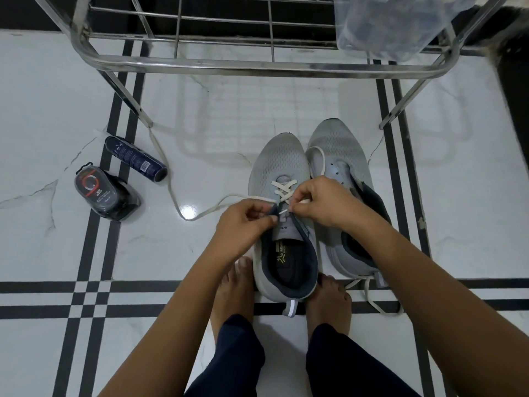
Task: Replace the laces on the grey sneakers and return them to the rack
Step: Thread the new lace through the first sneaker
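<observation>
- Near grey sneaker (pixel 279 164): it stands on the tiled floor (pixel 472 196) in front of the rack, toe toward it, with its heel between my bare feet.
- Cream lace (pixel 282 188): it is crossed through the lower eyelets only. One long tail trails left across the floor toward a rack leg.
- Right hand (pixel 323 202): my thumb and forefinger pinch the lace tip tightly at an upper eyelet.
- Left hand (pixel 243 222): my curled fingers pinch the navy eyelet edge beside the tongue.
- Second grey sneaker (pixel 340 147): it touches the first on its right side, with a loose lace (pixel 323 159) draped over it.
- Steel shoe rack (pixel 257 65): it stands beyond both toes, with a clear plastic bag (pixel 400 24) on its right end.
- Dark spray can (pixel 136 159) and black shoe-polish pack (pixel 100 193): both lie well to the left.
</observation>
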Demonstrator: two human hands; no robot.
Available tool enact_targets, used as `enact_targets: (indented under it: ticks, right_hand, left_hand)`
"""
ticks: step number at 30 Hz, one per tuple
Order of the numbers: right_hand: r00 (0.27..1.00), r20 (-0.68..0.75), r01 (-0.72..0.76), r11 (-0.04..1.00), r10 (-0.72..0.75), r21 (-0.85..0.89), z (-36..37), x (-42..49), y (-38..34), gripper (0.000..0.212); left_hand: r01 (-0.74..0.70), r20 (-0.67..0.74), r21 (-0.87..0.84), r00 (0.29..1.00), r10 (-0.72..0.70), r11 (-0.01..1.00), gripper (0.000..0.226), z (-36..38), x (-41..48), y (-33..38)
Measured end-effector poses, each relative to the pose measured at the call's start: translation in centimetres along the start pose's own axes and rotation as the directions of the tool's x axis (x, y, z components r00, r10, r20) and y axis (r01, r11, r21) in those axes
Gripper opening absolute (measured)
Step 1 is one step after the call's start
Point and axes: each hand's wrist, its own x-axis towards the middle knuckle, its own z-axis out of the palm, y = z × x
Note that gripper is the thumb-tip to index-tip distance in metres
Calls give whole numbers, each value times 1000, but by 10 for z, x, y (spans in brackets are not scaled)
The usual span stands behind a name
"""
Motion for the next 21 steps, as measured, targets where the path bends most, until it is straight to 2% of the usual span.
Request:
enact_targets:
  ticks: [2,4,9,14,18,21]
  right_hand:
    - [1000,-5,13,1000,-13,-8,7,2,-3,7]
    - [1000,-23,20,1000,-20,-20,14,4,-5,9]
    - [996,-83,-25,992,36,126,19,4,0,6]
    - [995,-80,-45,983,60,176,26,6,2,7]
    - [991,-100,-67,973,90,220,31,4,4,16]
    - [992,-89,-64,972,85,225,34,2,3,9]
  left_hand:
    - [85,34,-205,996,-80,975,12,-4,0,-2]
    - [123,66,-280,992,-109,952,13,-6,1,-3]
    - [148,102,-366,988,-118,919,16,-7,4,-3]
    - [130,75,-343,991,-111,930,10,-6,5,-5]
    - [121,57,-471,993,-106,874,10,-5,6,-7]
    - [110,27,-457,994,-109,883,9,0,7,-11]
